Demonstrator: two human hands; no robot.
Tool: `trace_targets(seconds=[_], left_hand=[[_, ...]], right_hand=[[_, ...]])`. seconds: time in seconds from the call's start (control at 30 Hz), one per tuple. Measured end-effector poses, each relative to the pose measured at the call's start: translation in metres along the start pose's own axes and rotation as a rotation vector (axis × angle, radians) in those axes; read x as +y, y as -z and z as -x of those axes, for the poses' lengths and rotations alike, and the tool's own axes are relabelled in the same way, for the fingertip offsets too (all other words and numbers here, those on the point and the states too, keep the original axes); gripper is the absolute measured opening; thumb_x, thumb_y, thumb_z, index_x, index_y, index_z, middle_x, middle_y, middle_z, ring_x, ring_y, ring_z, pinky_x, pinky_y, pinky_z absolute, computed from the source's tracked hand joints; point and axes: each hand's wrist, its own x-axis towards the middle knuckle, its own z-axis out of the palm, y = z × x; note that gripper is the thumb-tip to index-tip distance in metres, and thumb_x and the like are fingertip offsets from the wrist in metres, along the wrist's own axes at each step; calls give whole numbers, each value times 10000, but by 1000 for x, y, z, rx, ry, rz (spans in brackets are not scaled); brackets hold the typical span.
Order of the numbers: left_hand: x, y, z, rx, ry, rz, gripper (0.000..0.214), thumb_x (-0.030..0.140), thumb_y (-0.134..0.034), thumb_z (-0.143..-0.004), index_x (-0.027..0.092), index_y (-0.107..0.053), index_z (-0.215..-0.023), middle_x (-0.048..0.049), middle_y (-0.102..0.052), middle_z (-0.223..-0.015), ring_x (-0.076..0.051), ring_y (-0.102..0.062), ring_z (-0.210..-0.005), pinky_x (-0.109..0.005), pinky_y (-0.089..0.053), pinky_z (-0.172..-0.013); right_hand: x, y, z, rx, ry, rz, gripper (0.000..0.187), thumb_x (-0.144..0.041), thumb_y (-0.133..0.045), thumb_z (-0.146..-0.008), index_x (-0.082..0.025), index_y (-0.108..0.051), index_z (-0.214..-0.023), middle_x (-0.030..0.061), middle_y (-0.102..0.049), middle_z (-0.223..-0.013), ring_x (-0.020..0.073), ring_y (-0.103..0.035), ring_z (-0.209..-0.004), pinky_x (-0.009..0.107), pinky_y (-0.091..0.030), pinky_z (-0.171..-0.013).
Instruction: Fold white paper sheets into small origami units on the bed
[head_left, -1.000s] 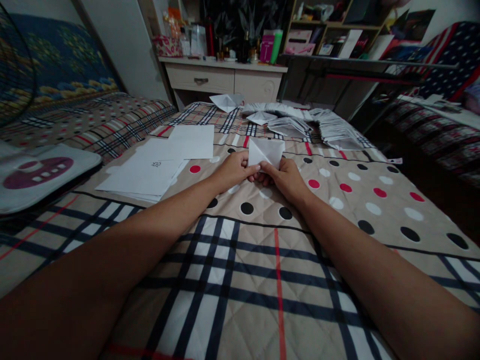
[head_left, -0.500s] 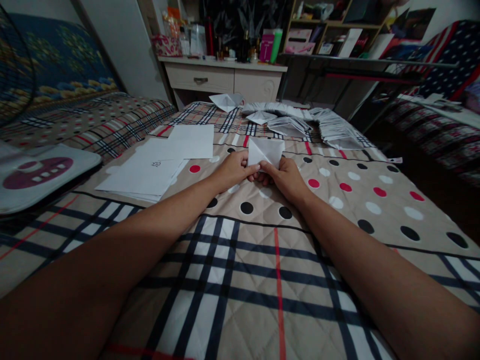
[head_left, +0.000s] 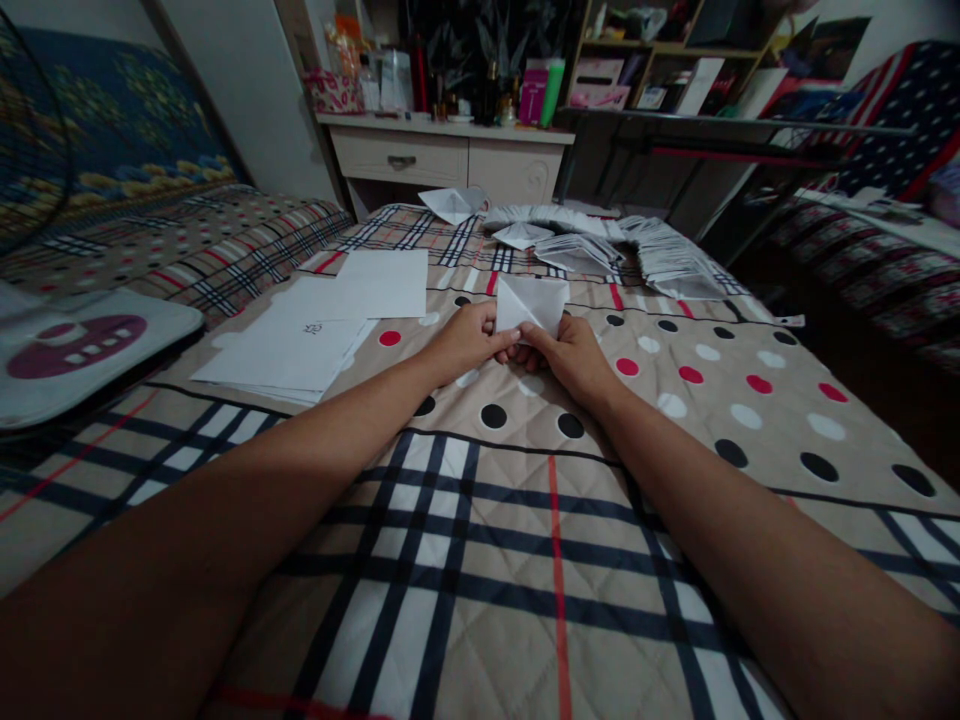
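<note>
A small folded square of white paper (head_left: 534, 300) stands tilted up between my two hands, with crease lines running across its face. My left hand (head_left: 471, 335) grips its lower left edge, the thumb on the near face. On the lower right, my right hand (head_left: 574, 355) pinches it, thumb pressed near the bottom middle beside the left thumb. The other fingers are curled behind and below the paper, partly hidden. To the left of my hands lie flat white paper sheets (head_left: 277, 345), one bearing a small dark drawing, and another sheet (head_left: 384, 284) overlaps them.
Folded paper pieces (head_left: 577, 252) and a long fanned row (head_left: 671, 258) of them lie at the bed's far end. A white folding table or case with a purple print (head_left: 75, 345) is at the left. Beyond the patterned bedspread (head_left: 517, 560) stands a dresser (head_left: 442, 155).
</note>
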Motion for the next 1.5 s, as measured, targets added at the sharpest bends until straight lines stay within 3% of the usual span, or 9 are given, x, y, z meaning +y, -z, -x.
trace_targets(seconds=[0.83,1.5], left_hand=[[7,-2,2,25,34,-30,53,40,-610,-840,91,-600,-831,5,-639,-604,-77,-589,-506,-187,-486,-526],[-2,1,-1,2,-12,-21,62,89,-660,-826,98,-602,-848,3,-643,-628,-72,-596,-524,-173,-491,-524]], right_hand=[[0,0,0,4,-5,19,396,-517,-664,-832,-146,-633,-694,48,-667,-626,111,-567,-500,214,-459,-475],[-2,0,0,1,-3,47,385,-494,-652,-840,-159,-638,-650,49,-667,-612,115,-559,-484,220,-450,-457]])
